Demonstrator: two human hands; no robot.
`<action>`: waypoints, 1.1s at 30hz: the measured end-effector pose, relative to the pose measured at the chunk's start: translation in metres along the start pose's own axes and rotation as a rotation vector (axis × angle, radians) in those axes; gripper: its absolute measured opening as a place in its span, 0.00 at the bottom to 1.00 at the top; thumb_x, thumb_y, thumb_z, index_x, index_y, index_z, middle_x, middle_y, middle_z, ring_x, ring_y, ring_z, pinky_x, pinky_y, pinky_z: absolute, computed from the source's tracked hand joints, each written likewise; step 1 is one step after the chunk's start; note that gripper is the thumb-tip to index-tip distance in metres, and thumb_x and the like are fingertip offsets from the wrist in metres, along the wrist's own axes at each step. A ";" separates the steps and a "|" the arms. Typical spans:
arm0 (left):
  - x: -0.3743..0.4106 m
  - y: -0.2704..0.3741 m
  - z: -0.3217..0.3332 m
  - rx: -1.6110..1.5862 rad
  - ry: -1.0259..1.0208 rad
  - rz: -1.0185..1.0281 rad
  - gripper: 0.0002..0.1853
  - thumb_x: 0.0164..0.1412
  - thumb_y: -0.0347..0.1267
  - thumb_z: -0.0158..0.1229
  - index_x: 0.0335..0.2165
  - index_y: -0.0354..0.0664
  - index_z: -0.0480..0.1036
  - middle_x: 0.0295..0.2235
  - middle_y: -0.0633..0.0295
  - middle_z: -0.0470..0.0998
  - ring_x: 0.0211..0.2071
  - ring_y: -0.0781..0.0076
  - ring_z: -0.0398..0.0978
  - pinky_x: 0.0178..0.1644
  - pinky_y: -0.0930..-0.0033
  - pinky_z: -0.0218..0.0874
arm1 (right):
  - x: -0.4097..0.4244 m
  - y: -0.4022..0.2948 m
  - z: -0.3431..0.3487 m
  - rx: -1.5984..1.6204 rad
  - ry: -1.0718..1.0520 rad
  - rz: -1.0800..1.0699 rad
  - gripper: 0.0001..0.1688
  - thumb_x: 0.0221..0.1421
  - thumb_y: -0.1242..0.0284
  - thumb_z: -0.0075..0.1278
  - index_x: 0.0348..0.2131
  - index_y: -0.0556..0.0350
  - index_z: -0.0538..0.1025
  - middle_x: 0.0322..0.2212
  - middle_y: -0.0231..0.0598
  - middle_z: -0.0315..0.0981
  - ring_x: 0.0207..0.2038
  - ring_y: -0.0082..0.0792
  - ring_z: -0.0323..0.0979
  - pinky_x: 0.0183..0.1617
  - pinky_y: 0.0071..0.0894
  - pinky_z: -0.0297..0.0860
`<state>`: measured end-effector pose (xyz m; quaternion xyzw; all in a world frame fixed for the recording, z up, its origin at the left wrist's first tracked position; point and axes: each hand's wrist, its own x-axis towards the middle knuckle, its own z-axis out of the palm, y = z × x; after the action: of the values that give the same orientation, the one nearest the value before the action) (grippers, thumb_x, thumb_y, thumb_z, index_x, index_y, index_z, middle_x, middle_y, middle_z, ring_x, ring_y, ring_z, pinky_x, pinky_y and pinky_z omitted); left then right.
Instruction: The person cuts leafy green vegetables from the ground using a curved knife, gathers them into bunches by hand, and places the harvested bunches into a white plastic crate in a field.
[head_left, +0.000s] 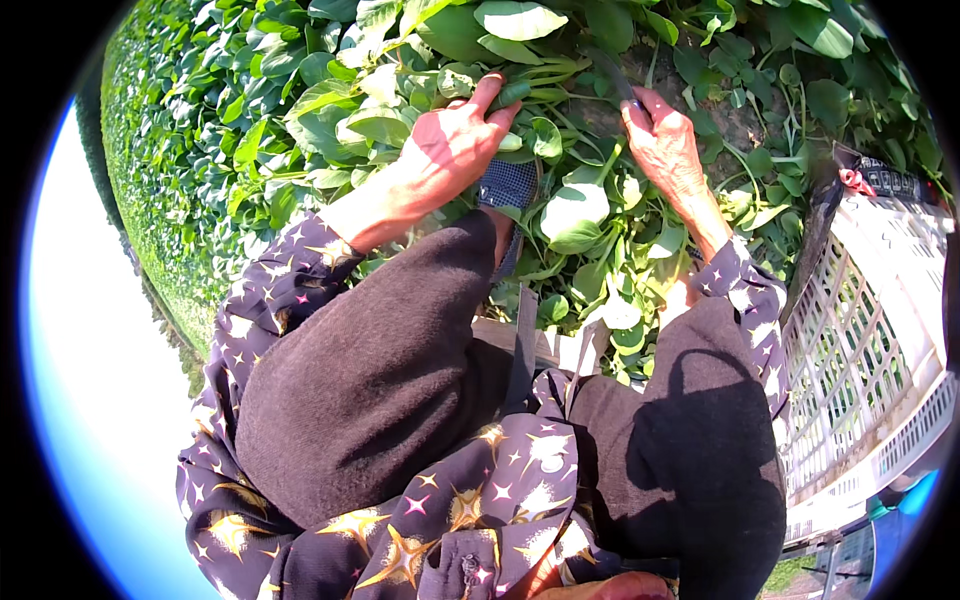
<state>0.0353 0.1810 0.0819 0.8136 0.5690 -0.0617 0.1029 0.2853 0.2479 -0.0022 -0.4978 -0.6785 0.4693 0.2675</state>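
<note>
My left hand (465, 135) grips the leaves of a leafy green plant (551, 82) at the top centre, its thumb and fingers around the foliage. To the right, my right hand (660, 139) is closed around the handle of a tool with a dark blade, likely a knife (613, 73); the blade points up and left toward the plant's base. Between and below my hands lie leafy greens (577, 217) with broad leaves and pale stalks. Part of the handle is hidden in my right fingers.
A white slatted plastic crate (847, 352) stands at my right, with black plastic and a pink tie at its top. Dense greens (247, 97) spread at the left. My shoe (508, 184) is among the plants. A low wooden seat (555, 349) shows between my legs.
</note>
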 end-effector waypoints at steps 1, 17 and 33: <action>-0.003 -0.003 0.002 0.004 0.022 0.022 0.30 0.43 0.22 0.58 0.50 0.43 0.70 0.54 0.51 0.64 0.37 0.59 0.78 0.34 0.64 0.74 | 0.005 0.003 0.005 -0.060 -0.023 0.036 0.14 0.56 0.72 0.48 0.39 0.64 0.74 0.20 0.56 0.71 0.26 0.50 0.75 0.30 0.42 0.68; -0.013 -0.007 0.014 0.056 0.076 0.110 0.23 0.48 0.24 0.54 0.47 0.41 0.73 0.48 0.56 0.68 0.32 0.63 0.77 0.33 0.65 0.73 | 0.012 0.021 0.008 0.013 -0.058 0.161 0.11 0.54 0.70 0.53 0.33 0.61 0.74 0.16 0.47 0.70 0.21 0.37 0.72 0.28 0.32 0.67; -0.015 0.012 -0.025 -0.247 0.132 0.397 0.30 0.45 0.23 0.54 0.51 0.45 0.68 0.64 0.45 0.48 0.30 0.65 0.77 0.29 0.70 0.73 | 0.026 0.007 -0.044 0.405 -0.070 0.181 0.21 0.49 0.72 0.62 0.44 0.55 0.77 0.21 0.26 0.70 0.15 0.12 0.59 0.17 0.16 0.56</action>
<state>0.0406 0.1692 0.1108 0.8930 0.4065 0.0830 0.1745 0.3157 0.2891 0.0072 -0.4761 -0.5320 0.6351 0.2950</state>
